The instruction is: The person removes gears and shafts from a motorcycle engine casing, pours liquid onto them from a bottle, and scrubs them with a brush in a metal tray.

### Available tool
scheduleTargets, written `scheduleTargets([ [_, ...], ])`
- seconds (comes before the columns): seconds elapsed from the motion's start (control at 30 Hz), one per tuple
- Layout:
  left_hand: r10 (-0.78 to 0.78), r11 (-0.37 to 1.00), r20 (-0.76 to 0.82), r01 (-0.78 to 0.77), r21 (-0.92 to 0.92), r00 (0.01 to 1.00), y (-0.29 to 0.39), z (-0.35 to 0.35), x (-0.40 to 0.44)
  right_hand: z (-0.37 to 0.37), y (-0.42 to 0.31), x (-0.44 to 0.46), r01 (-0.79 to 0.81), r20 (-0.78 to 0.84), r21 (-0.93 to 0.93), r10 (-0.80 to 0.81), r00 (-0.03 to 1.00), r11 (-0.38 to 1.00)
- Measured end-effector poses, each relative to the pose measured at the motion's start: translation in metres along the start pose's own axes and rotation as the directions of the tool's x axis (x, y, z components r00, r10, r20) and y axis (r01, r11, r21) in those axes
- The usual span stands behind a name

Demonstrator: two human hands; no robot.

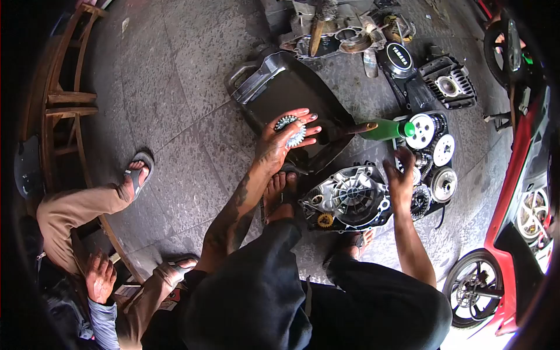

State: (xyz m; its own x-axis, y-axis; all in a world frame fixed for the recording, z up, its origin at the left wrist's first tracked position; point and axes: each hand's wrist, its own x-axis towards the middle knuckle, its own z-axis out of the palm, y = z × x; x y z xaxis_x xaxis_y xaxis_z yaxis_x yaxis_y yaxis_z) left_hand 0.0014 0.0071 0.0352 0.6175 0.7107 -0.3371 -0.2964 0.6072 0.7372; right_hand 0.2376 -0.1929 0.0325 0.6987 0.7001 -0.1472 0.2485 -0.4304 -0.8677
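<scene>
My left hand (281, 140) holds a small toothed metal gear (296, 135) in the palm, thumb over it, above the edge of a black tray (291, 87). My right hand (401, 178) hovers at a tray of gears and round parts, fingers spread and a little blurred, close to a white-faced gear (420, 131) and a silver clutch part (444, 184). Between my hands, nearer my feet, lies a silver engine cover (354, 195) with a small yellow gear (325, 220) at its corner. A green bottle (382, 129) lies beside the gears.
An engine case (332, 38), a round Yamaha cover (399, 58) and a finned cylinder (448, 86) are at the top. A red motorcycle (507, 233) stands at the right. Another person's hand (101, 279) and sandalled feet are at the left, near a wooden bench (71, 111).
</scene>
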Motion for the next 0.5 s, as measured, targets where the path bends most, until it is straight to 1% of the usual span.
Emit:
scheduleTargets([
  [0.03,0.002,1.0,0.032,-0.002,0.005,0.999,0.0,0.0,0.0,-0.01,-0.012,-0.012,-0.02,-0.03,-0.035,0.019,0.999,0.999],
  [0.1,0.017,1.0,0.06,-0.016,-0.016,0.998,0.001,-0.003,-0.001,-0.031,-0.042,-0.029,0.055,0.228,-0.213,-0.006,0.974,0.976],
  [0.13,0.035,0.999,0.071,-0.034,-0.013,0.997,0.001,-0.002,0.0,-0.036,-0.056,-0.038,0.129,0.356,-0.181,-0.057,0.933,0.975],
  [0.17,0.052,0.999,0.08,-0.051,-0.011,0.995,0.001,-0.001,0.0,-0.041,-0.076,-0.044,0.238,0.49,-0.257,-0.086,0.867,0.937],
  [0.2,0.051,0.999,0.08,-0.05,-0.017,0.996,0.002,0.0,0.002,-0.044,-0.1,-0.045,0.411,0.589,-0.285,-0.18,0.788,0.866],
  [0.23,0.066,0.998,0.076,-0.064,-0.03,0.995,0.003,0.0,0.004,-0.042,-0.126,-0.046,0.568,0.682,-0.289,-0.251,0.687,0.77],
  [0.27,0.081,0.996,0.074,-0.079,-0.04,0.994,0.003,0.0,0.005,-0.041,-0.143,-0.042,0.563,0.68,-0.292,-0.247,0.69,0.773],
  [0.3,0.081,0.996,0.079,-0.079,-0.035,0.994,0.003,-0.004,0.007,-0.037,-0.158,-0.034,0.74,0.785,-0.35,-0.25,0.566,0.575],
  [0.33,0.027,0.975,0.1,-0.005,-0.221,0.995,0.001,-0.011,0.013,-0.031,-0.168,-0.024,0.873,0.871,-0.361,-0.216,0.441,0.329],
  [0.37,-0.016,0.916,0.134,0.068,-0.396,0.991,0.001,-0.017,0.022,-0.02,-0.172,-0.012,0.899,0.895,-0.369,-0.169,0.412,0.237],
  [0.4,-0.043,0.928,0.076,0.068,-0.367,0.996,0.0,-0.019,0.028,-0.006,-0.173,0.001,0.895,0.881,-0.411,-0.176,0.439,0.176],
  [0.43,-0.047,0.92,0.05,0.063,-0.386,0.998,-0.005,-0.025,0.034,0.009,-0.17,0.013,0.888,0.868,-0.445,-0.187,0.459,0.113],
  [0.47,-0.025,0.93,0.033,0.035,-0.367,0.999,-0.01,-0.03,0.039,0.023,-0.164,0.026,0.871,0.861,-0.491,-0.154,0.486,0.003],
  [0.5,-0.002,0.938,0.005,0.004,-0.347,1.0,-0.014,-0.035,0.043,0.039,-0.161,0.041,0.844,0.848,-0.53,-0.068,0.526,-0.079],
])
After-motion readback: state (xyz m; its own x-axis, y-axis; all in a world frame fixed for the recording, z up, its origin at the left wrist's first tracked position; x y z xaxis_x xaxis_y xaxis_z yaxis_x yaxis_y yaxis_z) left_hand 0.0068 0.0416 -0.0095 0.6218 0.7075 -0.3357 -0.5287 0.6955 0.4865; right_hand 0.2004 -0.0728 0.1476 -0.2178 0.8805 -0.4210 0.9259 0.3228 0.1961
